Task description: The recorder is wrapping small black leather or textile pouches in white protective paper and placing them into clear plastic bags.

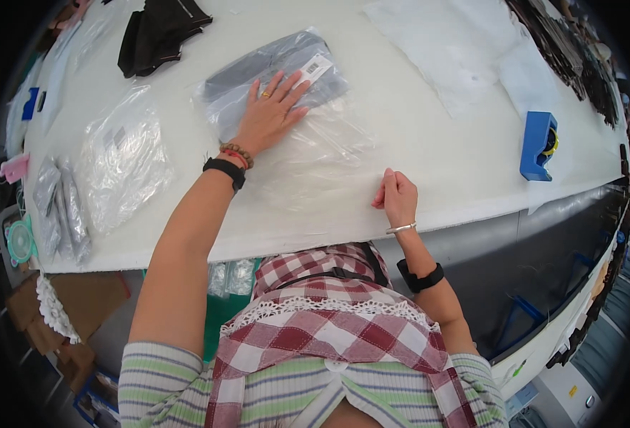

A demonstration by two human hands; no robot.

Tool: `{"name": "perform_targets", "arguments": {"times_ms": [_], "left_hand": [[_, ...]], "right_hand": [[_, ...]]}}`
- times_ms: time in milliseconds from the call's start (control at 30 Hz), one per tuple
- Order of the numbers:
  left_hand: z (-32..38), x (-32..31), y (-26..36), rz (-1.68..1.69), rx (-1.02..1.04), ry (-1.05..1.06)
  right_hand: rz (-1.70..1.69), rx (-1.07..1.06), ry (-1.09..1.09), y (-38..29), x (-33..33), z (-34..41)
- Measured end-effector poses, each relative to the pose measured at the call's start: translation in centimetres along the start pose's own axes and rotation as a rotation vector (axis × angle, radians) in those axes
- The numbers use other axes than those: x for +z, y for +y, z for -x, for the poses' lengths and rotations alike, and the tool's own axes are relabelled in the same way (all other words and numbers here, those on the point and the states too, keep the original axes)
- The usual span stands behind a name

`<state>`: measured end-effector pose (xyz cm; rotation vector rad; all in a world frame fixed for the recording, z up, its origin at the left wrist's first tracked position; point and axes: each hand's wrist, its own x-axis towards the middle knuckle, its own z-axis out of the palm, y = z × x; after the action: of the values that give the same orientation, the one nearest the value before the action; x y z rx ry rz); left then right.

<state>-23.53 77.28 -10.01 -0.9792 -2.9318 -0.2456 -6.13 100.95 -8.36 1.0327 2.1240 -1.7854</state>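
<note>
My left hand (274,112) lies flat, fingers spread, on a clear plastic bag (341,125) that holds a folded grey-blue garment (240,72). A white barcode label (315,68) shows by the fingertips. My right hand (397,195) is curled near the front edge of the white table, apart from the bag; whether something small is inside the fingers is hidden. Left of the bag lies another clear plastic bag (125,166), flat on the table. Dark folded fabric (159,37) sits beyond it.
A blue tape dispenser (535,145) stands at the right near the table edge (486,214). White sheet material (448,48) and stacked dark fabric (566,53) lie at the back right. Bagged grey items (61,208) and a small green fan (20,241) are at the far left.
</note>
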Motion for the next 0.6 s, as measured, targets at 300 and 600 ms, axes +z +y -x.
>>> {"name": "perform_targets", "arguments": {"times_ms": [300,600], "left_hand": [[-0.5,-0.6,1.5,-0.005,0.02,-0.144],[-0.1,-2.0,2.1,0.07,-0.017,-0.123]], "right_hand": [[0.424,-0.361,0.056,0.4,7.0,-4.8],[-0.058,-0.109,-0.17,-0.6,3.3,1.2]]}}
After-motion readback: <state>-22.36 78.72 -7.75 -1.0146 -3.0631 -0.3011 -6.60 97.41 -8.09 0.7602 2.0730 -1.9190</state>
